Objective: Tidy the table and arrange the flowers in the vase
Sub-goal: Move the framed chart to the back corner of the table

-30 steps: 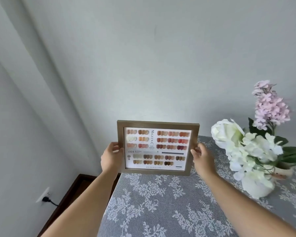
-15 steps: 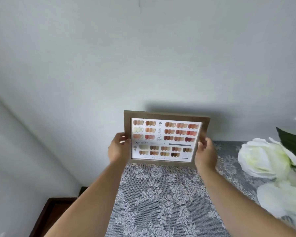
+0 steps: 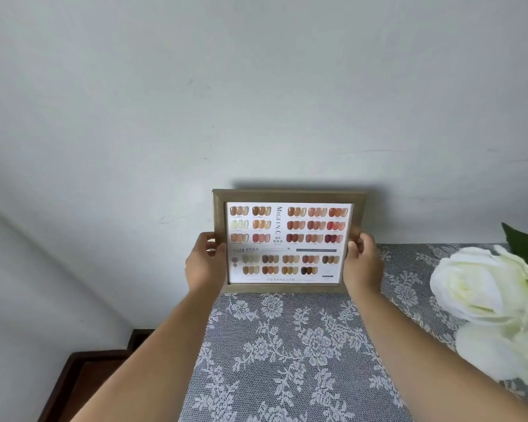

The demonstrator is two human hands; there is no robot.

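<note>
A wooden picture frame [image 3: 287, 196] with a nail-colour chart stands upright at the table's far left end, close to the wall. My left hand [image 3: 203, 263] grips its left edge and my right hand [image 3: 361, 263] grips its right edge. Its bottom edge is level with the grey lace tablecloth [image 3: 287, 354]; I cannot tell if it touches. White flowers [image 3: 482, 284] with a green leaf [image 3: 525, 245] fill the right edge of the view. The vase is out of view.
A white wall [image 3: 256, 102] rises directly behind the table. To the left the table edge drops to a dark wooden floor edge [image 3: 83, 379] below.
The frame has moved farther back toward the wall with both hands still on it. The view has shifted closer and left, so the pink flowers and the vase have left the picture.
</note>
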